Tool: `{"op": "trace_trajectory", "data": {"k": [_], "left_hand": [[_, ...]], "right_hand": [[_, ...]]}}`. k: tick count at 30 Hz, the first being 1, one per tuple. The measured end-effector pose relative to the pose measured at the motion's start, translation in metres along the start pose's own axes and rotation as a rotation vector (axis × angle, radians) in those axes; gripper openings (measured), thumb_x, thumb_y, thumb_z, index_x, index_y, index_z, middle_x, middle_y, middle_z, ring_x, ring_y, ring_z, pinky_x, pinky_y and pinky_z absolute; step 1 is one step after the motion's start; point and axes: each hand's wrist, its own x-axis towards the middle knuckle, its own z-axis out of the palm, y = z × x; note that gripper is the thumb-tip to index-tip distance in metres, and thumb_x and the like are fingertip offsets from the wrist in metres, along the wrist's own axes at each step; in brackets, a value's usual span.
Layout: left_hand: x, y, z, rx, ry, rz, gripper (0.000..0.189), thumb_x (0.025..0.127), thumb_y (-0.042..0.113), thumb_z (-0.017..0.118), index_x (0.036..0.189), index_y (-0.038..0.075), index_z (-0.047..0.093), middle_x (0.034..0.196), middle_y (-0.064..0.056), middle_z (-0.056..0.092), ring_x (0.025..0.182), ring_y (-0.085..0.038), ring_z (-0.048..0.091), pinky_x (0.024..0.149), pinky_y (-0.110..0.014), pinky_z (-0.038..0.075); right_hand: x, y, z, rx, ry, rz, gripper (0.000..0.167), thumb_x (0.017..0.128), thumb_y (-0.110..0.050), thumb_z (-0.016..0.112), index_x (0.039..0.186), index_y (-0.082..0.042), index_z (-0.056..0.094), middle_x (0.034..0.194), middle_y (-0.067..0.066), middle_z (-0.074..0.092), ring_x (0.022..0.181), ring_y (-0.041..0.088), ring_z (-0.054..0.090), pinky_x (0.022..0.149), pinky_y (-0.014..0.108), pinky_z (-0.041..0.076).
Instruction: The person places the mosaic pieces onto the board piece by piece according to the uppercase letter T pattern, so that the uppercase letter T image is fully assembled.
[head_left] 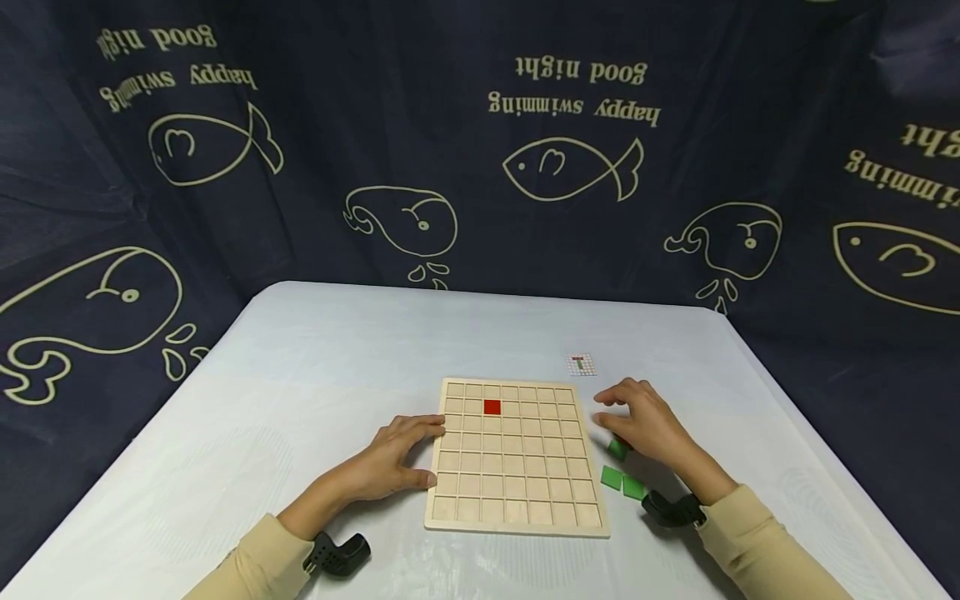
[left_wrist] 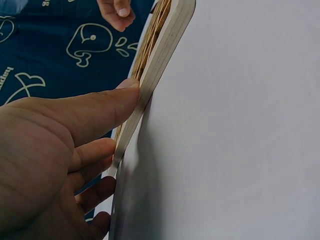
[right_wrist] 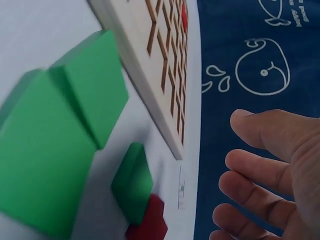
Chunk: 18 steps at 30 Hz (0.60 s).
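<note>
A pale wooden grid board [head_left: 523, 463] lies on the table, with one red tile [head_left: 492, 407] in its second row from the far edge. My left hand [head_left: 382, 462] rests thumb and fingertips at the board's left edge, fingers loosely extended. Beyond the board's right edge, my right hand [head_left: 645, 421] hovers with thumb and fingers apart and nothing between them. Below it is a green tile [head_left: 617, 449], and a second red tile [right_wrist: 150, 222] shows beside that one in the right wrist view. Two more green tiles [head_left: 611, 477] lie side by side nearer me.
A small card [head_left: 581, 364] printed with a grid and a coloured pattern lies past the board's far right corner. White cloth covers the table [head_left: 360, 350]. A dark blue curtain [head_left: 465, 100] with fish and whale drawings hangs behind it.
</note>
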Motion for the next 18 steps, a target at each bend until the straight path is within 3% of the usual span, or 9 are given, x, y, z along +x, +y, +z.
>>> {"op": "trace_trajectory", "data": {"k": [18], "left_hand": [[0.000,-0.001,0.000,-0.006,-0.006,-0.005,0.063,0.079,0.029,0.074,0.133,0.007,0.050,0.149,-0.007,0.040,0.133,-0.030,0.035,0.104,-0.056,0.024]], "right_hand": [[-0.025,0.018,-0.001,-0.025,0.049,0.017,0.026,0.077,-0.018,0.076,0.100,-0.008,0.072,0.093,0.004,0.065,0.090,0.020,0.050,0.072,0.034,0.040]]}}
